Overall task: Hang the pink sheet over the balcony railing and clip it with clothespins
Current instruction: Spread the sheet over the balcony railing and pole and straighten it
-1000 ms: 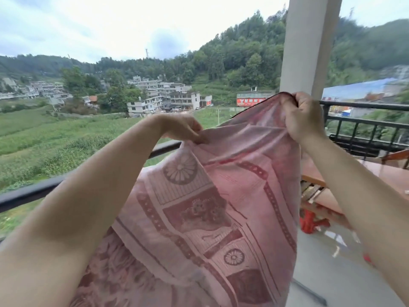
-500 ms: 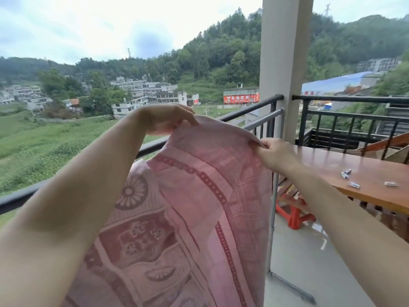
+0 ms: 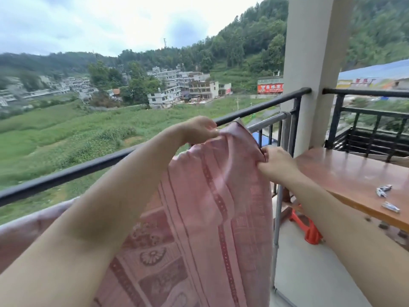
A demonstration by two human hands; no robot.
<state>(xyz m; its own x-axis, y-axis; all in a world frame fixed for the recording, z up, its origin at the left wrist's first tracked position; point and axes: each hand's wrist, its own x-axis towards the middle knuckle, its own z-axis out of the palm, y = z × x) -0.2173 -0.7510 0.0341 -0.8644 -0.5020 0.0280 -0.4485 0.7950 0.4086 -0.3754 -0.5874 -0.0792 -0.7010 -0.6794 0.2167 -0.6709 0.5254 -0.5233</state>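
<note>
Holds the pink sheet (image 3: 221, 207) up just beside the railing (image 3: 88, 169) with left grip (image 3: 199, 129) and right grip (image 3: 276, 160) pinched on its top edge, not yet draped or clipped, with clothespins (image 3: 384, 191) unused on the desk (image 3: 345, 173)

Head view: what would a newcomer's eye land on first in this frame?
The patterned pink sheet fills the centre and bottom, its top edge pinched by the left hand and gripped by the right hand just in front of the black railing. To the right, small clothespins lie on the wooden table beside a pale pillar, with green fields and a village beyond.
</note>
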